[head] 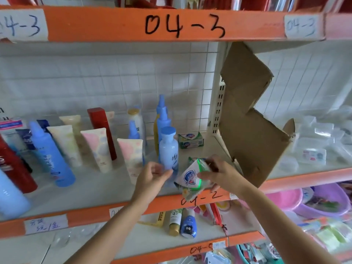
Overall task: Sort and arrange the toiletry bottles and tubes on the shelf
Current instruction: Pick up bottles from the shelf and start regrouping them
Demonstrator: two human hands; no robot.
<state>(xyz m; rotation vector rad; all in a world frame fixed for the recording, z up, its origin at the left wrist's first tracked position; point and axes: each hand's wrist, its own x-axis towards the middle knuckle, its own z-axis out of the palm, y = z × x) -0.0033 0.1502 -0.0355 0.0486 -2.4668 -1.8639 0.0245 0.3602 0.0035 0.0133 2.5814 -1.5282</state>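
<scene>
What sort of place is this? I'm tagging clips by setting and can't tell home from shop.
Most likely a small shop or stockroom. Orange shelf rails carry handwritten bay codes like 04-3, toiletry tubes stand in rows of duplicates, and plastic basins are stacked on the neighbouring shelf.

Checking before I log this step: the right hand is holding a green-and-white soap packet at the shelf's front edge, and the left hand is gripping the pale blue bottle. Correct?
Not quite. The head view shows the left hand open, next to the pale blue bottle without gripping it. The right hand does hold the green-and-white soap packet at the shelf's front edge.
</scene>
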